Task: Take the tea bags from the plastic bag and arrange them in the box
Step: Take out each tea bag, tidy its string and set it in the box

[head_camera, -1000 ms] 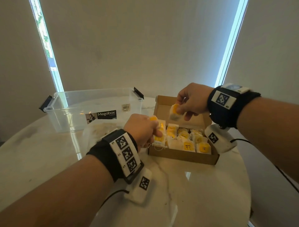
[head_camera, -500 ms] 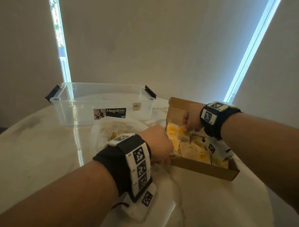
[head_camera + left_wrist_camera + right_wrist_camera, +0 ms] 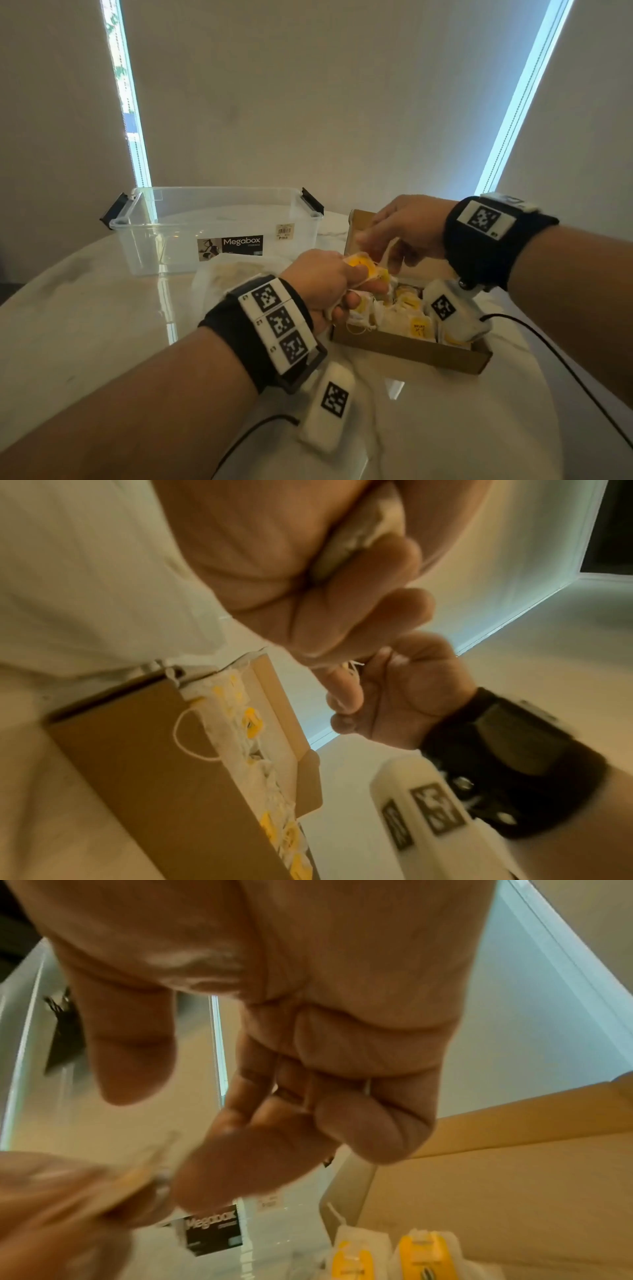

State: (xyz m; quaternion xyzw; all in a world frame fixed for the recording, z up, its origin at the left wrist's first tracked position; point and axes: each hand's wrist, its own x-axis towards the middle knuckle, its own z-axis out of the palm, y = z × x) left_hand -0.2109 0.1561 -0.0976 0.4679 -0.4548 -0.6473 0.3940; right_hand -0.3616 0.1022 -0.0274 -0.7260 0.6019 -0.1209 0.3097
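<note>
Step in hand: passing stock across. Left hand (image 3: pixel 325 277) fingers are clamped on a bunch of tea bags (image 3: pixel 364 269) above the box (image 3: pixel 407 349). Right hand (image 3: pixel 407 228) fingers appear, through blur, to pinch 1 bag from it. Next: pull it free and set it in a row.

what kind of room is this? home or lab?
Probably a home, maybe a dining corner: a round marble-look table, drawn blinds with daylight at the edges, and a Megabox storage tub. No lab fixtures visible.
</note>
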